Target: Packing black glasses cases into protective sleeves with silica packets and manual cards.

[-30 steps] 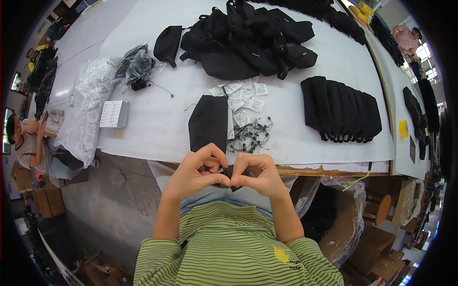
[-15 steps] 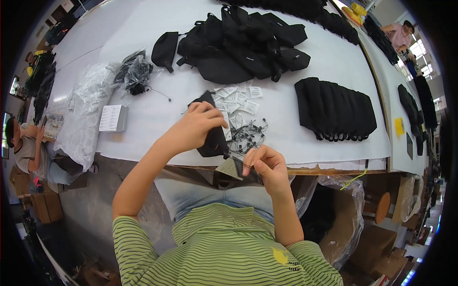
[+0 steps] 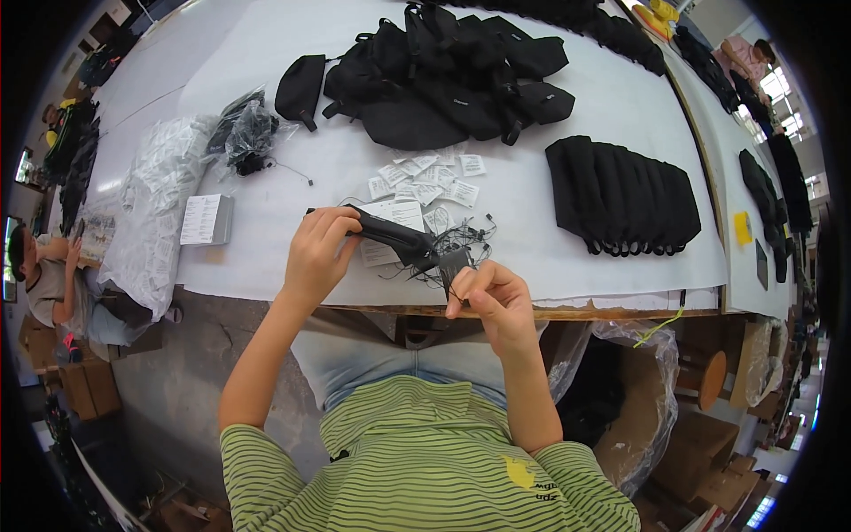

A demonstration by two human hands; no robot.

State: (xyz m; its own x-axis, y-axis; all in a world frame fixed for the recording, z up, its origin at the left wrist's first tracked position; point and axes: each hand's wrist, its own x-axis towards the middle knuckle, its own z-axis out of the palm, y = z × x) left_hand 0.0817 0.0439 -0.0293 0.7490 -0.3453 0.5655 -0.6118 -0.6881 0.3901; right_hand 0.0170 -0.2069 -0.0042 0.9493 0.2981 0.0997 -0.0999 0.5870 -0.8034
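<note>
A black fabric pouch (image 3: 387,232) is held above the table's near edge, seen nearly edge-on. Its left end is gripped between the thumb and fingers of my left hand (image 3: 319,253). At the pouch's right end hangs a dark flat tag (image 3: 455,262). My right hand (image 3: 493,301) is beside this tag, thumb and fingers pinched together on what looks like a thin black cord, mostly hidden by the fingertips. Loose black tag cords (image 3: 470,236) lie tangled just behind. White printed labels (image 3: 427,181) are spread farther back, and a white printed sheet (image 3: 399,213) lies beneath the pouch.
Black bags (image 3: 425,97) are heaped at the back, with a row of black pouches (image 3: 620,199) at the right. On the left are a stack of white cards (image 3: 206,220), a plastic bag of labels (image 3: 164,204) and a bag of black cords (image 3: 248,133). Other people work at both sides.
My left hand has moved left and down, turning the pouch from upright to lying sideways. The dangling tag has risen beside my right hand, which stays almost in place.
</note>
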